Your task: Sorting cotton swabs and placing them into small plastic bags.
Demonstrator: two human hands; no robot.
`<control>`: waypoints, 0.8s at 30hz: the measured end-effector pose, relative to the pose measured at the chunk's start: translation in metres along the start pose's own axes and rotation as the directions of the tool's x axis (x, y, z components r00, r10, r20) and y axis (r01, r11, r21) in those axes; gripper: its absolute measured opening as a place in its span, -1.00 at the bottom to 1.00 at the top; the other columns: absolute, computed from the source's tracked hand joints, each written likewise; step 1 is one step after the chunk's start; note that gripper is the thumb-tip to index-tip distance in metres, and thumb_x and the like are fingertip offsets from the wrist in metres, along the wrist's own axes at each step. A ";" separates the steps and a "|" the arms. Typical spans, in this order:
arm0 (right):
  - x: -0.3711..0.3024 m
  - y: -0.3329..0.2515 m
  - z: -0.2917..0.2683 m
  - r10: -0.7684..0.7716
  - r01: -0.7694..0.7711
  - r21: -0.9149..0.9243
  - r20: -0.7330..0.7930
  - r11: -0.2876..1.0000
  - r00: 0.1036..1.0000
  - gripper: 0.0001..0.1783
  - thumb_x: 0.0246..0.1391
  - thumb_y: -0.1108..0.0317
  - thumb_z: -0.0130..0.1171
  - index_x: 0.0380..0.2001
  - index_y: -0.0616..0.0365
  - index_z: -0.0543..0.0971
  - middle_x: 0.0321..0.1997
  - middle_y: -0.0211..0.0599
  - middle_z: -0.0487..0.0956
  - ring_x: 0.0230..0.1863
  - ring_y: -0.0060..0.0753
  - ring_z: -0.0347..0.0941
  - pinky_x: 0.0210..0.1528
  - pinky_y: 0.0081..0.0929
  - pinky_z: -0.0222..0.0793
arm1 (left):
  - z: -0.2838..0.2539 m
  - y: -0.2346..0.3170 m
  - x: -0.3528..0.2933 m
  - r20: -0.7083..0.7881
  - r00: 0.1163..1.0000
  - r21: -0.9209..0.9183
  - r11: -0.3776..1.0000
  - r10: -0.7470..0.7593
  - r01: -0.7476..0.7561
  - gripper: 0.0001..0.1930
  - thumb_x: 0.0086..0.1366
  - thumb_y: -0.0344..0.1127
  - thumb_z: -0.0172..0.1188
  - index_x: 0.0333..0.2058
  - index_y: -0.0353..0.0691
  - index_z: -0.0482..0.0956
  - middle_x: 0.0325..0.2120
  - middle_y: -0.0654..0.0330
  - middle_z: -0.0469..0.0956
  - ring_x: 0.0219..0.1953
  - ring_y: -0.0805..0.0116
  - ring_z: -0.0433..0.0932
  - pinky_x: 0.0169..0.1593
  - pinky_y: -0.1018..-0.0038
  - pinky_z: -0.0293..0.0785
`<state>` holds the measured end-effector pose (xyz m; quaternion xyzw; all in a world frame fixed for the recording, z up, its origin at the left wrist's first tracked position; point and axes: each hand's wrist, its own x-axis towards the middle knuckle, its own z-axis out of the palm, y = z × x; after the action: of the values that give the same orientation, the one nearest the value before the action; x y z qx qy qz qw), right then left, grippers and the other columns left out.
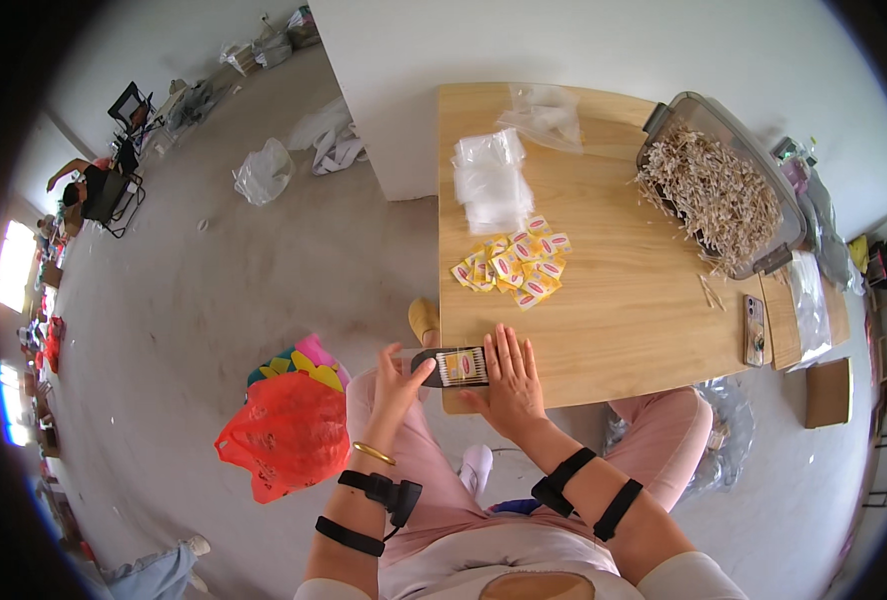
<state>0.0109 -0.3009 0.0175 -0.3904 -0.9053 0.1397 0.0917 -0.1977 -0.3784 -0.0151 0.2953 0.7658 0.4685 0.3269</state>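
Note:
At the table's near left corner lies a small pack of cotton swabs (461, 367), a row of sticks with a yellow and white card on top. Under it is a dark flat piece (425, 371) with a rounded left end. My left hand (398, 382) grips that end, its thumb on top; the fingers beneath are partly hidden. My right hand (512, 385) lies flat with fingers spread at the pack's right end, holding nothing. Farther up the table are a loose pile of yellow and white cards (509, 266) and a stack of clear plastic bags (491, 180).
A grey plastic bin (789, 215) full of loose swabs stands far right on the wooden table (624, 330). A phone (754, 330) lies at the right edge. Beside my left leg is a red plastic bag (289, 435). A person (89, 190) sits far left.

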 end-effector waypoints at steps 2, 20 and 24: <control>0.001 -0.005 0.000 -0.012 0.012 -0.019 0.004 1.000 1.000 0.15 0.15 -0.33 0.11 0.46 0.38 0.03 0.59 0.12 -0.07 0.63 0.01 -0.26 0.59 0.05 -0.35 | 0.012 -0.014 -0.001 0.004 0.998 -0.284 0.957 -0.064 0.063 -0.44 0.20 -0.21 0.49 0.06 -0.32 0.43 -0.09 0.16 0.57 -0.08 0.40 0.58 -0.04 0.44 0.57; 0.008 -0.026 0.008 0.053 -0.052 -0.063 0.022 0.997 0.998 0.16 0.15 -0.28 0.14 0.44 0.48 0.02 0.59 0.20 -0.10 0.62 0.12 -0.28 0.59 0.03 -0.33 | 0.034 0.002 -0.007 0.189 0.978 -0.285 0.949 -0.084 0.137 -0.67 0.20 -0.24 0.47 -0.15 -0.31 0.64 -0.31 0.25 0.65 -0.33 0.55 0.59 -0.28 0.55 0.53; 0.009 -0.005 0.005 -0.037 0.037 -0.037 0.006 0.999 0.999 0.04 0.21 -0.28 0.04 0.44 0.39 0.11 0.59 0.09 -0.02 0.63 0.00 -0.22 0.60 -0.02 -0.32 | 0.008 -0.020 0.000 0.096 0.987 -0.325 0.933 -0.129 0.153 -0.39 0.22 -0.12 0.46 0.11 -0.34 0.44 -0.13 0.08 0.54 -0.13 0.37 0.54 -0.15 0.42 0.52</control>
<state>0.0000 -0.2990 0.0149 -0.3747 -0.9152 0.1221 0.0847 -0.1946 -0.3814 -0.0363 0.1973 0.6830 0.5547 0.4324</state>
